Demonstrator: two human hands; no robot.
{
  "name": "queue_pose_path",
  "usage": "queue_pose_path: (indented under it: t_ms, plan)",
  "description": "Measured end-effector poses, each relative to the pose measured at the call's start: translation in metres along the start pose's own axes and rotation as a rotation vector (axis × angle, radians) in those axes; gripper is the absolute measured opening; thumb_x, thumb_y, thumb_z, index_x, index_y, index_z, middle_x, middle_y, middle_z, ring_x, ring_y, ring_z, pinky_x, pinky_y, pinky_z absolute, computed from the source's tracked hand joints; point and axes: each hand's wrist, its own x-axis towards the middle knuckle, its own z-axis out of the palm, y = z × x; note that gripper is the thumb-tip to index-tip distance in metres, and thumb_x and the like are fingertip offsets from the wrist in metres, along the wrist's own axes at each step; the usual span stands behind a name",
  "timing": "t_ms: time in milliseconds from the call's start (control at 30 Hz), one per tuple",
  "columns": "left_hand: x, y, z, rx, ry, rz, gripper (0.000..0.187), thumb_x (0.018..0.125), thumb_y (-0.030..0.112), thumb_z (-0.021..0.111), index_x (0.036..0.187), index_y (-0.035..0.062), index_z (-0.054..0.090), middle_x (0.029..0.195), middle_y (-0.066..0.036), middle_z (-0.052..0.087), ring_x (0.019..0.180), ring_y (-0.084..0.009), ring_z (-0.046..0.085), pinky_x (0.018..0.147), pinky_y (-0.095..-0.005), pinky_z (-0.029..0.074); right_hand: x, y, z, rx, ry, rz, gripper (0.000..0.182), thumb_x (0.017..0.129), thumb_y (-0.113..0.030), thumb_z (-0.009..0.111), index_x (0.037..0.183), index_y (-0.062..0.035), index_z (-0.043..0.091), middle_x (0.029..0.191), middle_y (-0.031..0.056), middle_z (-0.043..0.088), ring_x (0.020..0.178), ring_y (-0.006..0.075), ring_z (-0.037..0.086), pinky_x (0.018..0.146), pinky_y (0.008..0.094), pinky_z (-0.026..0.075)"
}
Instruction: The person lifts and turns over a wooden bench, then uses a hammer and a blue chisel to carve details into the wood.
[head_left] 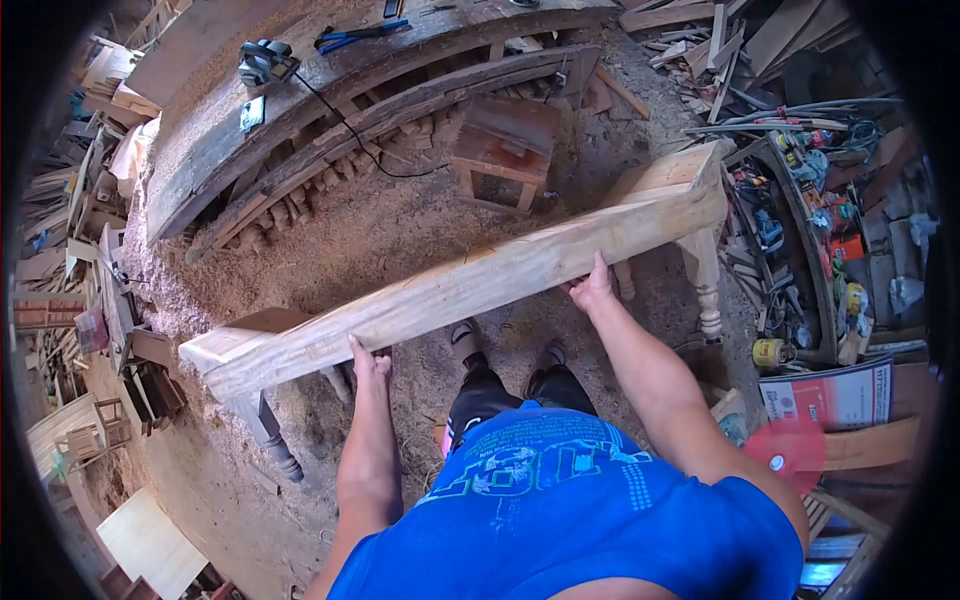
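A pale wooden table frame (460, 295) with turned legs stretches across the view in front of my body, tilted up toward the right. My left hand (372, 362) grips the lower edge of its long rail left of the middle, thumb on the face and fingers underneath. Farther right, my right hand (592, 285) holds the same rail edge, its thumb pointing up and its fingers partly hidden behind the wood. One turned leg (705, 285) hangs at the right end, another turned leg (265, 435) at the left.
A small wooden stool (505, 150) stands on the sawdust-covered floor beyond the frame. Behind it, a long workbench (190, 165) carries a corded power tool (265, 62) and blue-handled pliers (360, 36). Tools fill a tray (825, 300) at right; wood scraps lie around.
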Motion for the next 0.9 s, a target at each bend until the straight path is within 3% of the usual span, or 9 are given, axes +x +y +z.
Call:
queue_pose_path:
  t_ms: [167, 233, 400, 433, 567, 667, 767, 833, 900]
  plan:
    - [0.092, 0.001, 0.053, -0.001, -0.007, 0.046, 0.046, 0.095, 0.042, 0.056, 0.127, 0.0085, 0.053, 0.119, -0.013, 0.062, 0.103, -0.0297, 0.064, 0.086, -0.0504, 0.056, 0.094, 0.009, 0.043, -0.050, -0.035, -0.011, 0.049, 0.097, -0.048, 0.045, 0.131, -0.0135, 0.046, 0.129, 0.0149, 0.051, 0.115, 0.0348, 0.052, 0.098, 0.0591, 0.039]
    - [0.050, 0.005, 0.090, 0.053, -0.049, 0.085, 0.047, 0.097, 0.040, 0.054, 0.124, 0.0018, 0.054, 0.122, -0.015, 0.061, 0.106, -0.0312, 0.063, 0.090, -0.0451, 0.056, 0.108, 0.004, 0.069, -0.046, -0.081, -0.017, 0.048, 0.097, -0.048, 0.045, 0.129, -0.0126, 0.047, 0.127, 0.0149, 0.053, 0.113, 0.0345, 0.052, 0.097, 0.0584, 0.040]
    - [0.089, 0.001, 0.055, 0.067, -0.097, 0.110, 0.048, 0.098, 0.036, 0.053, 0.128, -0.0011, 0.049, 0.123, -0.015, 0.060, 0.108, -0.0304, 0.062, 0.092, -0.0426, 0.055, 0.107, 0.005, 0.034, -0.184, -0.186, 0.020, 0.045, 0.097, -0.048, 0.044, 0.124, -0.0129, 0.050, 0.112, 0.0109, 0.059, 0.098, 0.0315, 0.057, 0.085, 0.0536, 0.043]
    - [0.088, 0.005, 0.050, 0.118, -0.073, 0.132, 0.047, 0.098, 0.035, 0.054, 0.128, -0.0014, 0.048, 0.122, -0.016, 0.060, 0.107, -0.0306, 0.062, 0.090, -0.0433, 0.055, 0.086, 0.003, 0.036, -0.259, -0.188, 0.026, 0.047, 0.098, -0.051, 0.042, 0.125, -0.0138, 0.051, 0.114, 0.0090, 0.058, 0.103, 0.0284, 0.054, 0.093, 0.0524, 0.041]
    - [0.069, -0.001, 0.035, 0.148, 0.074, 0.105, 0.040, 0.095, 0.027, 0.060, 0.120, -0.0026, 0.050, 0.106, -0.018, 0.063, 0.083, -0.0295, 0.067, 0.059, -0.0436, 0.057, 0.067, -0.001, 0.011, -0.365, -0.132, 0.123, 0.045, 0.097, -0.050, 0.044, 0.119, -0.0119, 0.051, 0.115, 0.0117, 0.053, 0.099, 0.0282, 0.053, 0.086, 0.0519, 0.045]
    - [0.049, -0.006, 0.031, 0.580, 0.125, 0.107, 0.030, 0.093, 0.027, 0.060, 0.096, -0.0021, 0.057, 0.074, -0.014, 0.061, 0.053, -0.0232, 0.061, 0.036, -0.0351, 0.045, 0.058, -0.011, -0.001, -0.371, -0.143, 0.174, 0.030, 0.097, -0.043, 0.048, 0.094, -0.0139, 0.054, 0.079, 0.0046, 0.055, 0.067, 0.0211, 0.056, 0.062, 0.0417, 0.051]
    - [0.002, -0.016, 0.035, 1.305, 0.149, 0.350, 0.042, 0.086, 0.037, 0.063, 0.072, -0.0032, 0.065, 0.057, -0.013, 0.062, 0.057, -0.0253, 0.065, 0.053, -0.0396, 0.051, 0.061, -0.016, -0.017, -0.725, -0.257, 0.198, 0.027, 0.097, -0.037, 0.050, 0.083, -0.0145, 0.052, 0.066, 0.0002, 0.052, 0.055, 0.0148, 0.053, 0.050, 0.0327, 0.047]
    - [-0.041, -0.036, 0.043, 1.496, 0.185, 0.615, 0.044, 0.082, 0.036, 0.064, 0.063, -0.0039, 0.066, 0.062, -0.018, 0.066, 0.063, -0.0286, 0.067, 0.067, -0.0421, 0.052, 0.040, -0.021, -0.017, -0.915, -0.247, 0.174, 0.022, 0.096, -0.031, 0.052, 0.082, -0.0137, 0.052, 0.066, -0.0001, 0.053, 0.053, 0.0108, 0.052, 0.044, 0.0251, 0.043]
    - [-0.051, -0.058, 0.043, 1.437, 0.081, 0.553, 0.039, 0.081, 0.030, 0.061, 0.064, -0.0040, 0.066, 0.067, -0.021, 0.066, 0.070, -0.0327, 0.068, 0.073, -0.0452, 0.050, 0.025, -0.024, -0.021, -0.997, -0.254, 0.150, 0.020, 0.096, -0.028, 0.053, 0.083, -0.0125, 0.053, 0.069, 0.0002, 0.056, 0.056, 0.0106, 0.055, 0.045, 0.0246, 0.044]
